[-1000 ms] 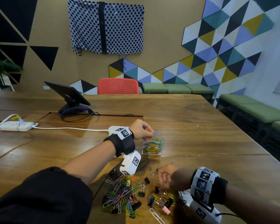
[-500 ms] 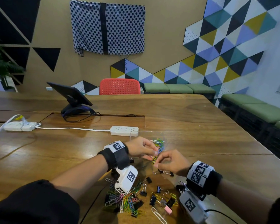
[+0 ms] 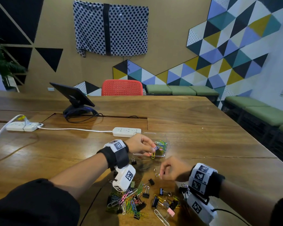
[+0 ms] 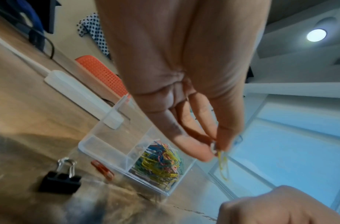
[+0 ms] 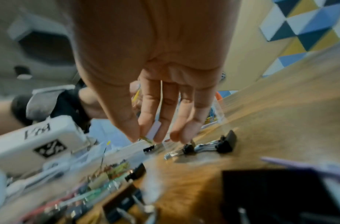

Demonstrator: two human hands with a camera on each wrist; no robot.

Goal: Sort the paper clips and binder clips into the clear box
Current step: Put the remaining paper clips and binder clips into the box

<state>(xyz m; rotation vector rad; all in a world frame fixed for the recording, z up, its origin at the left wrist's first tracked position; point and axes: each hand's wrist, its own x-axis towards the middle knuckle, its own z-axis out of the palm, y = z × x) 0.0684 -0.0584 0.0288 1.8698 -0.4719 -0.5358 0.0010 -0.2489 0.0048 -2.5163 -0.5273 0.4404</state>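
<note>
Between left thumb and fingertips (image 4: pixel 195 153): yellow wire paper clip (image 4: pixel 223 166), pinched by left hand (image 3: pixel 138 145), dangling just above and beside small clear plastic box (image 4: pixel 107 145); box on brown wooden table (image 3: pixel 194 128), its nearer compartment full of mixed coloured paper clips (image 4: pixel 159 160); black binder clip (image 4: pixel 59 181) and orange clip (image 4: pixel 103 169) on wood just beside box; below right hand (image 3: pixel 171 171): fingers (image 5: pixel 192 118) curled downward, narrow, tips nipping small metal-looping clip (image 3: pixel 157 174), kind blurred; nearer than both hands: scattered heap of coloured paper clips and black binder clips (image 3: pixel 131 201); beyond left fingers: white power strip (image 3: pixel 127 132).
</note>
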